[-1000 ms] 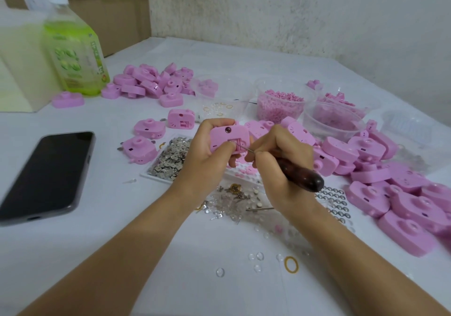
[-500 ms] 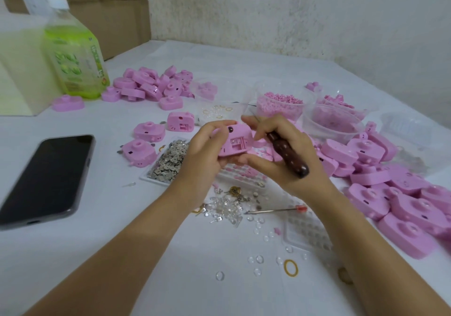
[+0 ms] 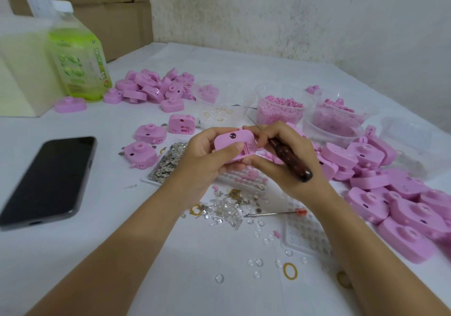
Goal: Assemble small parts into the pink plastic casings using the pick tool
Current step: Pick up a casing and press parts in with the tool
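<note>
Looks mid-job: the person's left hand (image 3: pixel 202 162) grips one pink casing (image 3: pixel 234 141) over the middle of the table (image 3: pixel 170 267), right hand (image 3: pixel 301 151) curled round the pick tool (image 3: pixel 291 163) beside it, tip pointing away, and the heap (image 3: pixel 395 201) along the right edge probably awaits assembly.

close head view, down over table (image 3: pixel 151 262)

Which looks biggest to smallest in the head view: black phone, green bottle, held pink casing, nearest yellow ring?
1. black phone, green bottle: alike; phone nearer, so unranked
2. held pink casing
3. nearest yellow ring
</note>
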